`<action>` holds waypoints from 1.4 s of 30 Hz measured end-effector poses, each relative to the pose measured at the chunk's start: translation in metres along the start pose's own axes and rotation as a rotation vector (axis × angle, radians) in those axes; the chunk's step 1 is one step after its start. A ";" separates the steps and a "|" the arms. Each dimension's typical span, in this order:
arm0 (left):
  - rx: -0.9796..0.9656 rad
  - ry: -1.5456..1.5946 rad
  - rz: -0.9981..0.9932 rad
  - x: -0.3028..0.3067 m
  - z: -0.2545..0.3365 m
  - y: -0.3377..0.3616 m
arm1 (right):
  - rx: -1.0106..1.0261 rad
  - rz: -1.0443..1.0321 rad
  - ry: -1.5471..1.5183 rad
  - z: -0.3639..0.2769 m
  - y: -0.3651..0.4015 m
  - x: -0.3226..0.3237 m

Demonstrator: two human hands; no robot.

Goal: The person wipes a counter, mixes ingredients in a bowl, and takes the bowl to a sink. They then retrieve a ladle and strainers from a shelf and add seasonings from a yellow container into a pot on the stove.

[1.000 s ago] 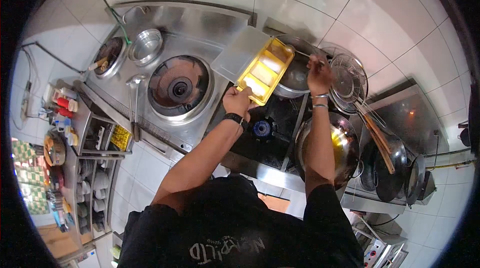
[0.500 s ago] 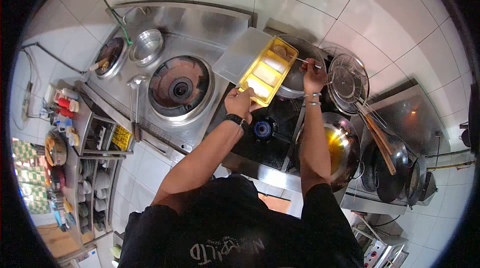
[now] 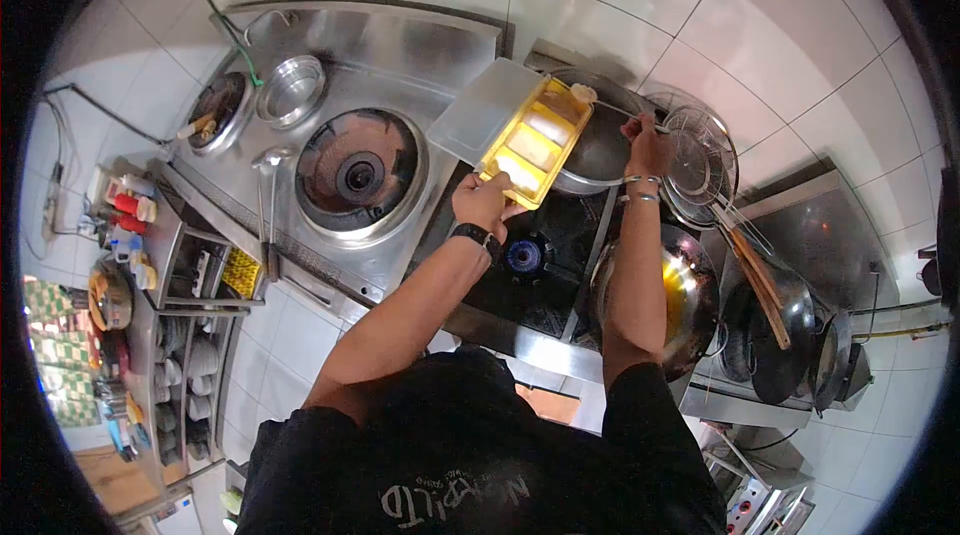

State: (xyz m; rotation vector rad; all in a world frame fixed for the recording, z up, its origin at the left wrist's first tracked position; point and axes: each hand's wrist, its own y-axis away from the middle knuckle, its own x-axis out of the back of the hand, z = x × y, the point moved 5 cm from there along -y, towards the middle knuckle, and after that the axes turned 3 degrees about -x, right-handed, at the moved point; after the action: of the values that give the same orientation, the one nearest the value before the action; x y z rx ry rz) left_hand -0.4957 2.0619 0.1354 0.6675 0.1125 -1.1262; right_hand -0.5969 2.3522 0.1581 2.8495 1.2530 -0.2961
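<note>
My left hand (image 3: 481, 203) grips the near end of a yellow seasoning box (image 3: 565, 159) with several compartments. Its clear lid (image 3: 478, 115) is flipped open to the left. Pale seasoning fills the nearer compartments, and the far one looks brownish. In my right hand (image 3: 648, 148) is the handle of a small spoon (image 3: 583, 93). The spoon's bowl, heaped with something pale, is just over the box's far right corner. Below my right forearm sits a wok (image 3: 692, 287) with yellow oil in it, partly hidden by the arm.
Under the box is a black stove with a burner (image 3: 525, 257). A dark round pan (image 3: 601, 153) stands behind it. Wire strainers (image 3: 690, 150) with wooden handles lie on the right. A large wok burner (image 3: 360, 175), a metal bowl (image 3: 291, 93) and ladles (image 3: 270, 163) are at left.
My right hand has moved right and slightly down, drawing the spoon from inside the far compartment to the box's outer corner. My left hand and the box have barely shifted.
</note>
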 end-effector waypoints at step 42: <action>-0.016 -0.001 -0.002 0.002 -0.001 -0.008 | 0.023 0.130 0.184 -0.005 -0.014 0.021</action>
State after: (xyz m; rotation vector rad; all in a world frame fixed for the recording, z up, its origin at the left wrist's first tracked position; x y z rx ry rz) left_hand -0.5017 2.0586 0.1306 0.6530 0.1211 -1.1265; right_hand -0.5920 2.3777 0.1602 3.0187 1.0877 -0.0475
